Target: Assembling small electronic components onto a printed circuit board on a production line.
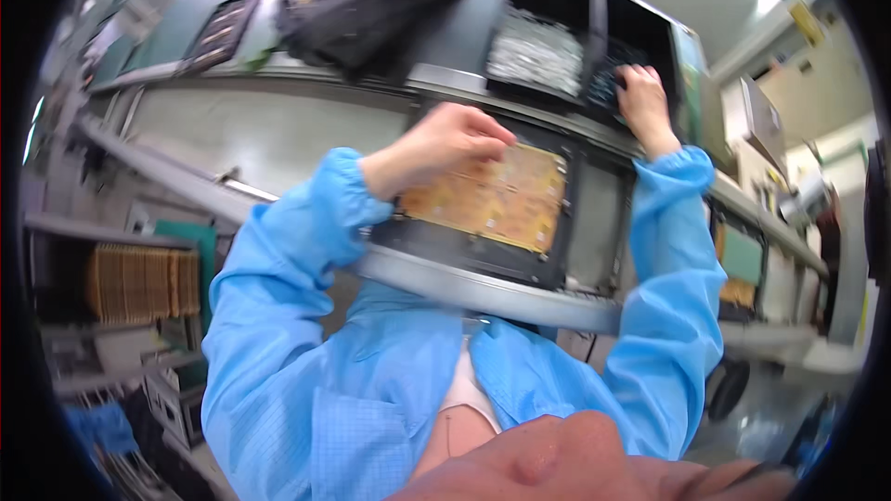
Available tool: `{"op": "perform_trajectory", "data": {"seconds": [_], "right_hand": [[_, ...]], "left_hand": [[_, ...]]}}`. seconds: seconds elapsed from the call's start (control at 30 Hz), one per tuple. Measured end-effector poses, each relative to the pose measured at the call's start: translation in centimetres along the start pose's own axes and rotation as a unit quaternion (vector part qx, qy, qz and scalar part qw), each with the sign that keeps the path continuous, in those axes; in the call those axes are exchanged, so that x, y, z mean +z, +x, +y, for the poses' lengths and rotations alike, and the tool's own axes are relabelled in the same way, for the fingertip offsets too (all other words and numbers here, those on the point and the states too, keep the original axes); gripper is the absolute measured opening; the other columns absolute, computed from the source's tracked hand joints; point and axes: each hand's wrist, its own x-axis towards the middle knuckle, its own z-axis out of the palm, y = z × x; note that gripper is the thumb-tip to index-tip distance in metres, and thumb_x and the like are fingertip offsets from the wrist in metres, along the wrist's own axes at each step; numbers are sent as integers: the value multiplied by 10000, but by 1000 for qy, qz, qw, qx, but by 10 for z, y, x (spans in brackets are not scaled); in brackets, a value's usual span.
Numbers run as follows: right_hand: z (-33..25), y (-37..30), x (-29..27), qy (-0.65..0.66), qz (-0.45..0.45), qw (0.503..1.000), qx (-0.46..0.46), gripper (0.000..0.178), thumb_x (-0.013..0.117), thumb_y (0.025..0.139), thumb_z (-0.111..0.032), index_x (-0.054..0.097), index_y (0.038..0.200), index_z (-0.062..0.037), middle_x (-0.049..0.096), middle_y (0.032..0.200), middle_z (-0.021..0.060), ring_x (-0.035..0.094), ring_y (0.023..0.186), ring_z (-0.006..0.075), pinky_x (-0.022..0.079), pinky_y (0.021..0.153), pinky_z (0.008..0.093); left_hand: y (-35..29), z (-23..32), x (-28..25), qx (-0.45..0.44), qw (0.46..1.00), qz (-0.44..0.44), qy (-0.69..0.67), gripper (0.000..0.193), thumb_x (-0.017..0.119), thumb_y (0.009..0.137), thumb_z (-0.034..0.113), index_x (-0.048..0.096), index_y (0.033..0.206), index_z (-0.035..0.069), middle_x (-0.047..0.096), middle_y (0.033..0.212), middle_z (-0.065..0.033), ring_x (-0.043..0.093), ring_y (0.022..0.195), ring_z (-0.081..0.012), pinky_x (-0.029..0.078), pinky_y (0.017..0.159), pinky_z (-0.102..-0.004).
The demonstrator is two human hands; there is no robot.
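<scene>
My left hand hovers over the upper left part of a yellow-orange circuit board, its fingers pinched together. Whatever might be between those fingertips is too small to tell. The board lies in a black carrier frame with small light components on it. Up and to the right, my right hand reaches into the right compartment of a parts bin, fingers curled down at dark small parts. What its fingertips grip is hidden. Clear or silvery small parts fill the left compartment.
A metal rail runs along the near side of the carrier. Beyond the line, stacked black carriers stand at an angle. A rack of brown boards is at the left, and a grey box stands at the right.
</scene>
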Motion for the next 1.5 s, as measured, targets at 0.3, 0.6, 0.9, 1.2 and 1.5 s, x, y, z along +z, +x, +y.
{"op": "perform_trajectory", "data": {"seconds": [0.3,0.6,0.9,1.2,1.5], "right_hand": [[52,-69,-31,-5,-13,1000,20,115,640,862,-75,715,939,-34,644,881,122,583,930,325,489,831,419],[-48,-69,-62,254,46,956,142,181,641,929,-164,720,1051,-56,723,932,108,677,829,162,509,757,270],[-85,-118,-67,450,24,867,214,146,694,904,-116,724,1009,-19,714,897,39,631,799,79,497,726,226],[-84,-126,-64,466,16,849,249,171,700,908,-140,727,1032,-24,713,904,23,625,805,74,493,736,221],[-82,-130,-54,468,16,850,243,165,701,910,-141,728,1025,-25,717,890,24,629,794,69,496,727,214]], "left_hand": [[13,-18,69,129,981,-52,135,130,658,834,26,740,934,26,729,820,-69,711,769,-126,563,683,-276],[32,-43,67,219,932,-39,288,166,677,745,30,742,894,61,713,866,-130,699,825,-261,557,749,-357],[56,-30,73,321,854,-43,408,132,648,767,22,683,894,18,685,876,-144,661,831,-340,539,739,-409],[56,-24,81,267,849,-73,450,198,615,842,136,706,1002,63,697,902,-153,676,857,-334,544,759,-408],[63,-21,91,255,837,-69,480,148,642,772,55,663,915,21,690,840,-172,664,839,-362,524,752,-460]]}}
